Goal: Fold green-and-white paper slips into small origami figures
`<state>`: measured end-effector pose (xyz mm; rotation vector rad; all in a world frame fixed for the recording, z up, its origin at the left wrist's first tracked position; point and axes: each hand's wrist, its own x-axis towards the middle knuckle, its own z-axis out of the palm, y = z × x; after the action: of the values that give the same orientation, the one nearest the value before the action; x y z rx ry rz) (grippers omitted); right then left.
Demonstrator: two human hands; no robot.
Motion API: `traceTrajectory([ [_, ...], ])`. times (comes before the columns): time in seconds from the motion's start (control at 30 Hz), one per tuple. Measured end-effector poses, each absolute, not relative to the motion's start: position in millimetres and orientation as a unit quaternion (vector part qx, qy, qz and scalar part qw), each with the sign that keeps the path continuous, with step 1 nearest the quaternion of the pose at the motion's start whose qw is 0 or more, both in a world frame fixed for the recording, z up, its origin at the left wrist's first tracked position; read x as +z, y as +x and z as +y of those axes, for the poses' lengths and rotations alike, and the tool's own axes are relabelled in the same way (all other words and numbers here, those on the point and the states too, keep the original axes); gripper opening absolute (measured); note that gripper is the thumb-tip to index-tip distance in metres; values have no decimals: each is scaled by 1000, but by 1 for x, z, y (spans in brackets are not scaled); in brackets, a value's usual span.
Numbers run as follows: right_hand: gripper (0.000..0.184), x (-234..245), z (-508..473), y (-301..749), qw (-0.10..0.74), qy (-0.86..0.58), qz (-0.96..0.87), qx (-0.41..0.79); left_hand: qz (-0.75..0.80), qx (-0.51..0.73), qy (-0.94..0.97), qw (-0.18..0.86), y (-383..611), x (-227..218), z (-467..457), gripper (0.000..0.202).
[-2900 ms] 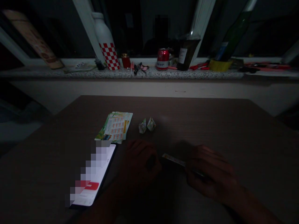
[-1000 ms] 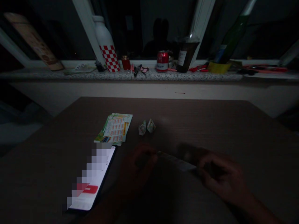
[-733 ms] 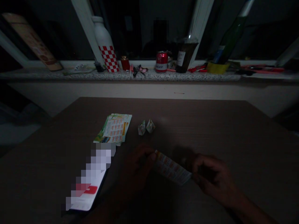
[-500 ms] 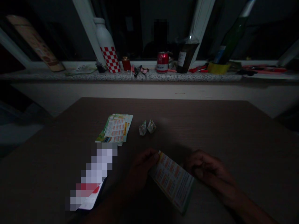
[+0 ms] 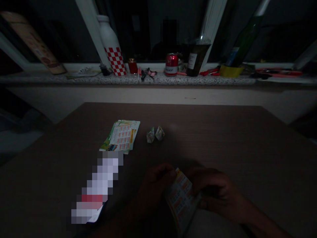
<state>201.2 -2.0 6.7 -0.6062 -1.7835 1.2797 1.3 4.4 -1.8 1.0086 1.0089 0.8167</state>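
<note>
A printed paper slip (image 5: 181, 200) with orange and white blocks and a yellow edge is held up above the near part of the table. My left hand (image 5: 156, 180) pinches its upper left corner between thumb and fingers. On the other side, my right hand (image 5: 218, 190) is closed around its right edge, and the paper bends there. The right fingers hide part of the slip. Beyond my hands stand two small folded paper shapes (image 5: 155, 135), side by side. To their left lies a loose stack of similar printed slips (image 5: 123, 135). The light is dim.
A phone (image 5: 99, 191) with a lit, blurred-out screen lies left of my hands on the brown table (image 5: 235, 132). Along the granite windowsill (image 5: 148, 80) stand a checkered bottle (image 5: 116, 56), a red can (image 5: 171, 64), a dark plastic cup (image 5: 195, 61) and a green bottle (image 5: 247, 36).
My right hand has moved left onto the slip and now grips its right edge. The slip has turned steeper and bent. My left hand shifted slightly right, still holding the corner.
</note>
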Motion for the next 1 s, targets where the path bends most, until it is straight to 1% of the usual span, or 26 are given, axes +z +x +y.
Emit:
traceTrajectory([
  [0.17,1,5,-2,200,414,-290,-707,495,464,371,538,599,0,2,0,26],
  [0.33,8,2,-3,201,440,-344,-693,456,462,366,633,501,-3,2,-8,19],
  [0.47,11,-1,-4,202,431,-395,-699,412,441,363,683,455,-5,2,-12,21],
  [0.57,11,-1,-4,201,424,-409,-702,401,447,359,703,420,-4,1,-14,21],
  [0.67,10,0,-4,199,426,-412,-704,391,457,352,732,363,-3,0,-14,15],
  [0.83,10,2,-4,198,441,-403,-720,353,447,316,762,346,-2,-2,-12,9],
  [1.0,12,4,-5,199,450,-399,-720,346,399,368,767,343,-3,-2,-9,9],
])
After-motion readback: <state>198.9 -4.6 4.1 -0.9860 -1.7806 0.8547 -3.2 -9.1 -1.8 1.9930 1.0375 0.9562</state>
